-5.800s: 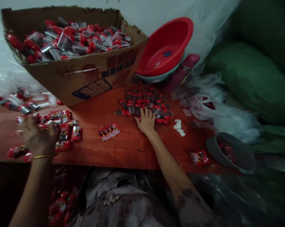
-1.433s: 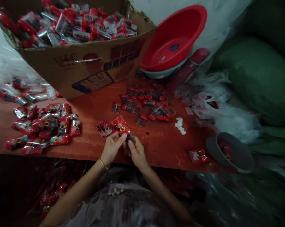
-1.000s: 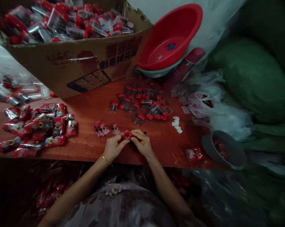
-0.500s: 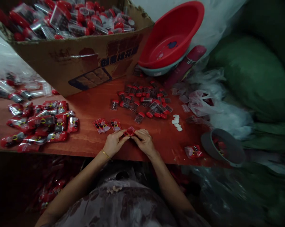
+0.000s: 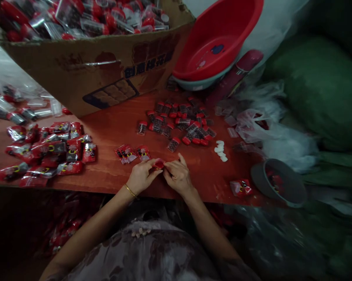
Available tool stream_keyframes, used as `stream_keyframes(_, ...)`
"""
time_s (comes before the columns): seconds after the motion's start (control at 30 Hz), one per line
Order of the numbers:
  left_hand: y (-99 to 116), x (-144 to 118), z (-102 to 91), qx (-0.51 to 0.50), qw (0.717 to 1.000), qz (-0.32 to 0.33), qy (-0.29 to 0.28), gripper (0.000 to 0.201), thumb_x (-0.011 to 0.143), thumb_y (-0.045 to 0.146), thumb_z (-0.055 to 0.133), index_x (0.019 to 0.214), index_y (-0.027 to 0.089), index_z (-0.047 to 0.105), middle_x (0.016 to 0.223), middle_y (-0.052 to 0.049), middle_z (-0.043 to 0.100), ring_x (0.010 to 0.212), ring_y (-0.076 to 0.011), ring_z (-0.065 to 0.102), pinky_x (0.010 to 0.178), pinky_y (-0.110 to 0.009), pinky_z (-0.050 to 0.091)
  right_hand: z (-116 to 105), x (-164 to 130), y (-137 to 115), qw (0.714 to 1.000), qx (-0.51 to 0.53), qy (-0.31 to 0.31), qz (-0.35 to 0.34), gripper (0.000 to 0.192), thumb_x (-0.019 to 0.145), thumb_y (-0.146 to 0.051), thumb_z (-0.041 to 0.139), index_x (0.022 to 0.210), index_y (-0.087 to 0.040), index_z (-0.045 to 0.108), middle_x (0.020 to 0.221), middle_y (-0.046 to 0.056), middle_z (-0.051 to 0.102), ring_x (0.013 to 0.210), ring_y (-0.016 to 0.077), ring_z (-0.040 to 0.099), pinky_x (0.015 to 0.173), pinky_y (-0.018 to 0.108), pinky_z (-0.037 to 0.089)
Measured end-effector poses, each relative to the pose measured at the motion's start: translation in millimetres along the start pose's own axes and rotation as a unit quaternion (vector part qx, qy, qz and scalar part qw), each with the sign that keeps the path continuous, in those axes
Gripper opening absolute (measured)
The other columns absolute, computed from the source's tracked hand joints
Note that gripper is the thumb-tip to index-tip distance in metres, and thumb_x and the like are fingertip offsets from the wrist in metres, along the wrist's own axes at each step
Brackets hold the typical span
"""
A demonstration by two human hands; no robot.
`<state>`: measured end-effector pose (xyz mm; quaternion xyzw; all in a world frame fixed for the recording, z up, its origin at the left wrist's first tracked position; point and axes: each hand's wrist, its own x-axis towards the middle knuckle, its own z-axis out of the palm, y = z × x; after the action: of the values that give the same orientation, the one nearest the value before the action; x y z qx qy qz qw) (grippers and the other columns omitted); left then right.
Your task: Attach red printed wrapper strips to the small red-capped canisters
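Observation:
Between my hands, low over the table's front part, is a small red printed packet [image 5: 158, 164] with its mouth spread apart. My left hand [image 5: 140, 178], a gold bangle at its wrist, pinches the packet's left side. The thumb and fingers of my right hand [image 5: 178, 176] close on its right edge, and one finger sticks up. Just beyond the left hand lie flat red packets [image 5: 125, 153] and another flat packet [image 5: 143, 152]. Small clear jars with red caps [image 5: 173, 144] and dark contents are heaped farther back. White pieces [image 5: 221, 151] sit to the right.
Filled red packets [image 5: 51, 150] pile up at left. A cardboard box [image 5: 105, 74] of red-capped tubes stands behind. At the back right are a red basin [image 5: 213, 39] and a dark pink flask [image 5: 237, 74]. A grey bowl [image 5: 259, 177] and a packet [image 5: 240, 187] are at right.
The packet has turned and tilted between my hands. A finger of my right hand has lifted. The view has shifted slightly; the things on the table lie as before.

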<state>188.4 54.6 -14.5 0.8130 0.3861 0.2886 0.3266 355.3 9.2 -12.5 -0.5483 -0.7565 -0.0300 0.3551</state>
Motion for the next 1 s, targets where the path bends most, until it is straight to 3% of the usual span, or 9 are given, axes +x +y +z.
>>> stream_keyframes(0.13, -2, -3, 4.1, -0.017, 1.000, -0.013, -0.005, 0.030, 0.083, 0.035, 0.055, 0.108, 0.021, 0.064, 0.100, -0.005, 0.070, 0.093, -0.0179, 0.065, 0.080, -0.025, 0.051, 7, -3, -2, 1.000, 0.008, -0.011, 0.018, 0.015, 0.082, -0.014, 0.050, 0.079, -0.020, 0.063, 0.071, 0.001, 0.068, 0.063, 0.0142, 0.059, 0.107, 0.052, 0.028)
stream_keyframes(0.3, -4, -6, 8.6, -0.019, 0.999, -0.031, -0.004, 0.032, 0.081, 0.034, 0.059, 0.111, 0.022, 0.062, 0.110, -0.006, 0.068, 0.104, -0.0197, 0.062, 0.089, -0.031, 0.049, 17, -12, 3, 0.998, 0.037, -0.055, 0.014, 0.016, 0.083, -0.019, 0.048, 0.075, -0.020, 0.061, 0.067, 0.001, 0.066, 0.065, 0.0158, 0.057, 0.106, 0.053, 0.029)
stream_keyframes(0.47, -2, -5, 6.3, -0.034, 0.999, -0.033, -0.017, 0.030, 0.082, 0.031, 0.058, 0.109, 0.020, 0.063, 0.107, -0.005, 0.070, 0.098, -0.0186, 0.064, 0.087, -0.028, 0.050, 5, -11, 8, 0.990, 0.093, -0.079, 0.069, 0.015, 0.084, -0.022, 0.050, 0.095, -0.021, 0.062, 0.083, 0.003, 0.069, 0.078, 0.0169, 0.062, 0.103, 0.051, 0.032)
stream_keyframes(0.57, -3, -4, 5.2, -0.044, 0.998, -0.045, -0.031, 0.030, 0.081, 0.031, 0.058, 0.109, 0.021, 0.063, 0.104, -0.003, 0.071, 0.091, -0.0177, 0.067, 0.082, -0.028, 0.051, -4, -7, 9, 0.987, 0.109, -0.090, 0.076, 0.014, 0.085, -0.025, 0.052, 0.095, -0.022, 0.062, 0.081, 0.002, 0.068, 0.075, 0.0159, 0.062, 0.101, 0.049, 0.036)
stream_keyframes(0.77, -5, -5, 9.5, -0.026, 0.998, -0.054, -0.021, 0.027, 0.081, 0.027, 0.058, 0.107, 0.020, 0.064, 0.100, -0.004, 0.072, 0.088, -0.0177, 0.067, 0.081, -0.027, 0.051, -2, 1, 3, 0.996, 0.051, -0.058, 0.049, 0.012, 0.083, -0.020, 0.050, 0.079, -0.022, 0.062, 0.064, -0.001, 0.061, 0.061, 0.0137, 0.056, 0.100, 0.048, 0.038)
stream_keyframes(1.0, -10, -8, 15.2, 0.009, 1.000, -0.027, -0.013, 0.026, 0.080, 0.017, 0.056, 0.105, 0.018, 0.063, 0.105, -0.006, 0.070, 0.098, -0.0181, 0.064, 0.090, -0.033, 0.049, 14, -5, -2, 0.999, 0.029, -0.010, 0.031, 0.014, 0.078, -0.013, 0.048, 0.072, -0.019, 0.059, 0.057, 0.001, 0.056, 0.057, 0.0152, 0.052, 0.086, 0.041, 0.049)
